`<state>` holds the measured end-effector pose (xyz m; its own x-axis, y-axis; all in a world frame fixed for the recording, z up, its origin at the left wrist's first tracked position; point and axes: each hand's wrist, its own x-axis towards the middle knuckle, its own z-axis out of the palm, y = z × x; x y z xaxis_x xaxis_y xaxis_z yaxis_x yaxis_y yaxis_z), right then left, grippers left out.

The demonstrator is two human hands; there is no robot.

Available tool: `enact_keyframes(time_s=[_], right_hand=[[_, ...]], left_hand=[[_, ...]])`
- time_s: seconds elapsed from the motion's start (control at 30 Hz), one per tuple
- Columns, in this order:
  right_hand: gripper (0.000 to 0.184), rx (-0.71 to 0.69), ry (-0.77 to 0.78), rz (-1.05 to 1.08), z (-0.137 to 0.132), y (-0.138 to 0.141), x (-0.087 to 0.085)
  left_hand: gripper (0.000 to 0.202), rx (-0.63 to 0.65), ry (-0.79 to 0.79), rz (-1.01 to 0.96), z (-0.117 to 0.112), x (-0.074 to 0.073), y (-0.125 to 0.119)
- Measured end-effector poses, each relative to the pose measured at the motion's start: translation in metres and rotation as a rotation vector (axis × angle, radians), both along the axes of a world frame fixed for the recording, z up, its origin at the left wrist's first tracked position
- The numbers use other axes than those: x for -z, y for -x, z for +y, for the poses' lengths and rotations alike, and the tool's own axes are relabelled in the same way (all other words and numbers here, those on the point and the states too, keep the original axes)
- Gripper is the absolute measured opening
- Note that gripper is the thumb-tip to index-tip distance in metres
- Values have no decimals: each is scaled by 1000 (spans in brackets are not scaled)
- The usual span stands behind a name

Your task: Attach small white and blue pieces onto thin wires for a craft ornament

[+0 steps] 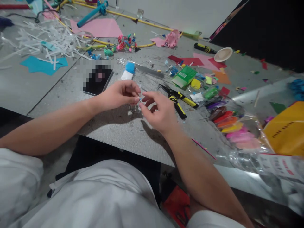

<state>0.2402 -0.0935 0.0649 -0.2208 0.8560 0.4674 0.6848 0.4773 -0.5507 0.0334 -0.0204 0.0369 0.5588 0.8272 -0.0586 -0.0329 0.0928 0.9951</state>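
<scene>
My left hand [117, 95] and my right hand [159, 112] meet above the grey table [118, 126]. Both pinch a tiny light-blue piece [140, 99] on thin silver wire between their fingertips. A small coil of the wire [135, 108] hangs just below the fingers. Yellow-and-black pliers [178, 99] lie right of my right hand. A glue stick with a blue cap [128, 71] and a bundle of thin wires [144, 69] lie beyond the hands.
A phone [97, 79] lies at the left. A green packet [184, 76], coloured paper scraps and a clear bag of coloured sheets [237, 133] crowd the right side. Shredded white paper [47, 41], pink paper [99, 28] and yellow tubing [123, 14] lie at the back.
</scene>
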Motion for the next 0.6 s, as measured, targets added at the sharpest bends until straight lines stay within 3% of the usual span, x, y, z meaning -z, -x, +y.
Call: enact_keyframes(time_s=[0.17,0.43,0.6], right_hand=[[17,-125,-56,-40,2,0,1],[10,68,-34,90,3,2,3],[14,174,-131,55,-2,4,2]], left_hand=[[39,-14,62,9,-2,0,-1],[26,-45,55,5,-3,0,2],[23,-40,74,5,-1,4,4]])
